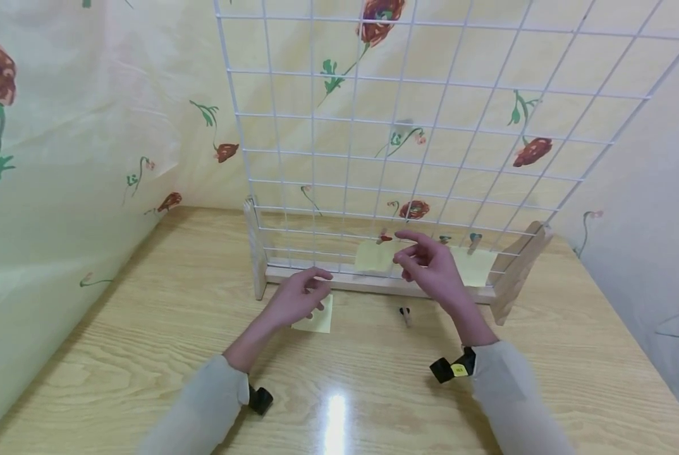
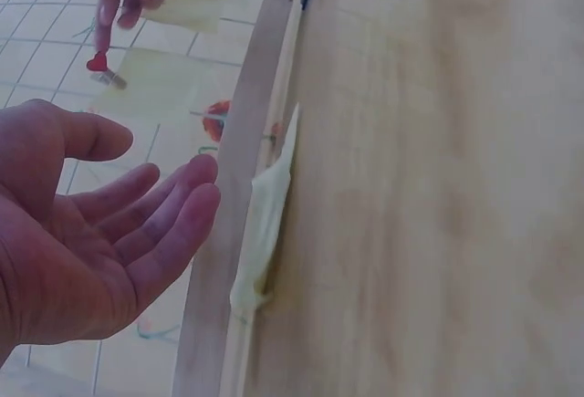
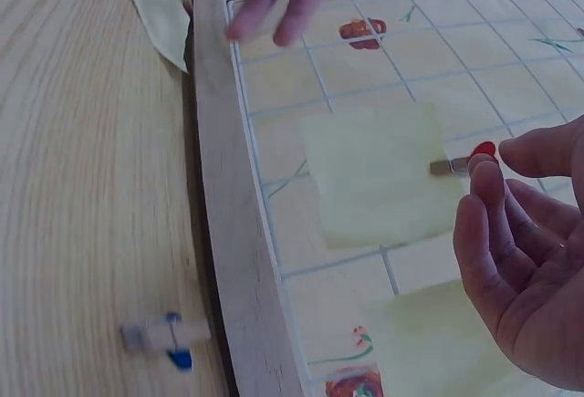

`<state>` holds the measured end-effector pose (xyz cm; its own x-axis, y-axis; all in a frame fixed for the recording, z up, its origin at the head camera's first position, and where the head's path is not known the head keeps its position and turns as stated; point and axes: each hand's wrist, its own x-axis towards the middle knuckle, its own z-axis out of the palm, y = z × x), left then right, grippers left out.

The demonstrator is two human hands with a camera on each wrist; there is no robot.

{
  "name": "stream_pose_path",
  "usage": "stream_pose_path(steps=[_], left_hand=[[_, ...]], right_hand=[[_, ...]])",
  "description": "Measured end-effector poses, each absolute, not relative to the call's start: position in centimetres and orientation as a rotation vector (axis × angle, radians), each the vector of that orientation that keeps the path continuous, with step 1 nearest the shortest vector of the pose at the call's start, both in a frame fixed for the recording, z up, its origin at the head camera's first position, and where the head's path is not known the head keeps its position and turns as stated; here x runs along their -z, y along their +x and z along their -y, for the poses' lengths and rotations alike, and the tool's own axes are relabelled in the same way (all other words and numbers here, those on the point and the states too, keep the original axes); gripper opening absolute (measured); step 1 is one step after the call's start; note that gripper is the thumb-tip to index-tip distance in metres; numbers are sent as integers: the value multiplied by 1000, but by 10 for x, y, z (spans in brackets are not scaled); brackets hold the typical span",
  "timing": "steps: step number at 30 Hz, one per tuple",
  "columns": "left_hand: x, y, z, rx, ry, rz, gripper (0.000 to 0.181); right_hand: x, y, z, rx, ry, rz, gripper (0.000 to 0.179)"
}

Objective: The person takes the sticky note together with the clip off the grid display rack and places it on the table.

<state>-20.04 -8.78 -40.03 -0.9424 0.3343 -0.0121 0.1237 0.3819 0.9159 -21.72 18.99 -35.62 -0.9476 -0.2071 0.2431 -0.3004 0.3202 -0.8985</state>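
My right hand (image 1: 430, 268) is raised in front of the white wire grid, with thumb and index finger apart. Its fingertips are close to a small wooden clothespin with a red heart (image 3: 484, 151), and overlap it in the right wrist view. That clothespin pinches a pale yellow paper note (image 3: 379, 178) to the grid. My left hand (image 1: 301, 296), palm turned inward and fingers loosely bent, hovers over another yellow note (image 1: 319, 319) on the table. It holds nothing. In the left wrist view this note (image 2: 265, 224) looks creased, beside the grid's wooden base.
The wire grid (image 1: 311, 152) stands in a wooden base (image 1: 362, 282) with side supports. To the right, another yellow note (image 1: 475, 268) hangs by a clothespin with a teal decoration (image 1: 475, 240). A loose clothespin with a blue decoration (image 3: 169, 334) lies on the table (image 1: 146, 354).
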Motion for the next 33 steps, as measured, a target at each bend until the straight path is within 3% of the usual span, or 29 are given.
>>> stream_pose_path(steps=[10,22,33], left_hand=[[394,-216,57,-1603,468,-2476,35],[394,-228,32,-1609,463,-2547,43],[399,-233,26,-1729,425,-2584,27]], right_hand=[[354,-225,-167,-1601,537,2438,49],[350,-226,-154,-1507,485,2438,36],[333,-215,-145,-1569,453,2339,24]])
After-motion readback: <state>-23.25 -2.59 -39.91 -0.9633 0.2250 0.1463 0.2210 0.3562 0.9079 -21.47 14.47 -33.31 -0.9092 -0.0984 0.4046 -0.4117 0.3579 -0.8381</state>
